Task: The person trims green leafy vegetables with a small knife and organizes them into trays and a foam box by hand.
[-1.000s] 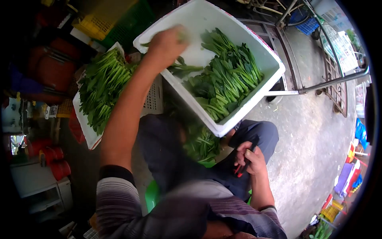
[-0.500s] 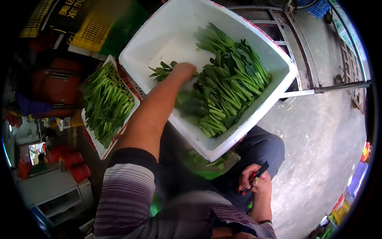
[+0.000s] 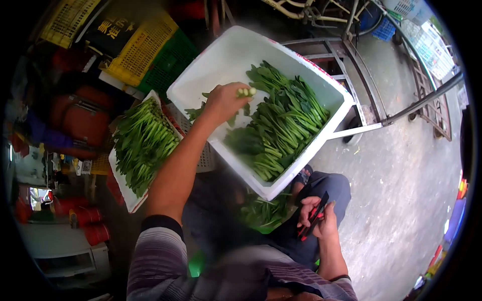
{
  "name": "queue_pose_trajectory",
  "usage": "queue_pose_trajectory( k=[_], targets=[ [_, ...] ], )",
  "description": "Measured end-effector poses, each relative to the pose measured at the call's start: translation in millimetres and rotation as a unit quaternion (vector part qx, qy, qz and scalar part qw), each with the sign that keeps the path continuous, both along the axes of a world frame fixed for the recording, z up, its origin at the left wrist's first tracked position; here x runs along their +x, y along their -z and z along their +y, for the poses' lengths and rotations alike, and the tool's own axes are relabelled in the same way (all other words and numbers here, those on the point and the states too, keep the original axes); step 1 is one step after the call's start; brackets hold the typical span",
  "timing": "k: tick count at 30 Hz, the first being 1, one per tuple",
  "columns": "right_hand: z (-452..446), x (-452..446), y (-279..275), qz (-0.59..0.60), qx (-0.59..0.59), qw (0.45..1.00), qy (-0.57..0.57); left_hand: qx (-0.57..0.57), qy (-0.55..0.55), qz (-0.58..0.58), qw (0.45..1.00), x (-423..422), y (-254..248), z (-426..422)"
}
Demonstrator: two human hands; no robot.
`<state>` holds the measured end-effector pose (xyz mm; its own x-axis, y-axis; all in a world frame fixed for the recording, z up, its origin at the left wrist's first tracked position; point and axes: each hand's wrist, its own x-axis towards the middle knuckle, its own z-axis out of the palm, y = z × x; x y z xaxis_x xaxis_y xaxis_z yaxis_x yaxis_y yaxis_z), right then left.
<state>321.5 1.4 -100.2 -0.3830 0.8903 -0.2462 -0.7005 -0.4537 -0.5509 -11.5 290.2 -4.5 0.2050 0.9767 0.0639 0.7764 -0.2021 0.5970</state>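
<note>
My left hand (image 3: 226, 103) is closed round a small bunch of leafy green stems (image 3: 245, 92) inside the white foam box (image 3: 221, 60). Pale cut ends stick out on the right side of the fist, and leaves hang below and to its left. Beside it in the box lies a heap of leafy greens (image 3: 293, 120), stems pointing toward me. Above my right knee, my right hand (image 3: 324, 220) grips a slim red-and-black hand tool (image 3: 315, 218). Its exact kind is unclear.
A second foam tray (image 3: 134, 200) of greens (image 3: 145, 143) stands at the left. More loose greens (image 3: 263, 208) lie below the box, between my legs. Yellow crates (image 3: 145, 47) and a green crate (image 3: 170, 60) are at upper left. A metal cart frame (image 3: 351, 75) stands behind right.
My left hand has lifted slightly and turned, so the stems' cut ends now show. The view has shifted, and the box appears lower and smaller. The right hand still holds its tool.
</note>
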Motion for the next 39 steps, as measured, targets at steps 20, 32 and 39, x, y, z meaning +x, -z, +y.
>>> queue_pose_trajectory(
  k=[20, 32, 39],
  targets=[
    [59, -97, -83, -0.5, 0.291, 0.814, 0.053, -0.104, 0.022, -0.511, 0.853, 42, -1, -204],
    [43, -107, -26, -0.32, 0.168, 0.932, 0.01, -0.208, 0.012, -0.629, 0.749, 42, 15, -224],
    [33, -102, -61, -0.47, 0.252, 0.845, -0.029, -0.129, -0.087, -0.655, 0.74, 36, 36, -209]
  ],
)
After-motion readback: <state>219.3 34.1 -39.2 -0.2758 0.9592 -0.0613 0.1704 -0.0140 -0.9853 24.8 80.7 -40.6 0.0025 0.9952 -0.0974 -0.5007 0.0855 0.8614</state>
